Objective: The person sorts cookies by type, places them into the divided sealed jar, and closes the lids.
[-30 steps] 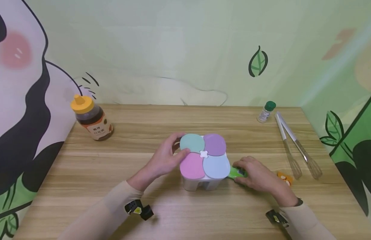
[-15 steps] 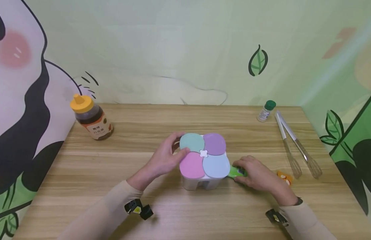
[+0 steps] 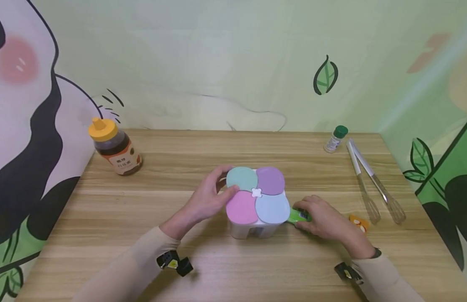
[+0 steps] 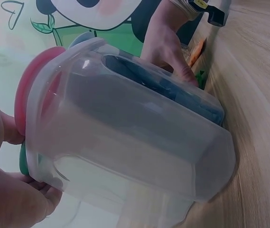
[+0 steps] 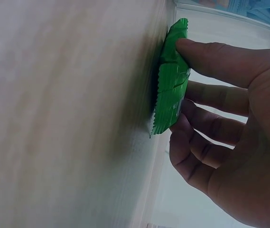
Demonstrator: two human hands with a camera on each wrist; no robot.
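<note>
A translucent plastic storage box (image 3: pixel 241 232) stands upright mid-table, topped by four petal-shaped lids in teal (image 3: pixel 241 178), purple, pink and blue. My left hand (image 3: pixel 208 197) grips its upper left corner, thumb on top of the lids and fingers at the rim. Through the wall (image 4: pixel 125 128) in the left wrist view, dark blue contents (image 4: pixel 158 85) show in one compartment. Close to the box's right side, my right hand (image 3: pixel 322 216) pinches a small green wrapped packet (image 5: pixel 172 80) low over the tabletop, with its thumb and fingers on opposite sides.
An orange packet (image 3: pixel 358 223) lies right of my right hand. Metal tongs (image 3: pixel 373 180) and a small green-capped jar (image 3: pixel 335 139) are farther back on the right. At the back left stands a honey bottle (image 3: pixel 120 153) with a yellow cap. A patterned wall backs the table (image 3: pixel 173 268).
The head view has shifted very slightly. Both hands, the box and the green packet stay in the same places.
</note>
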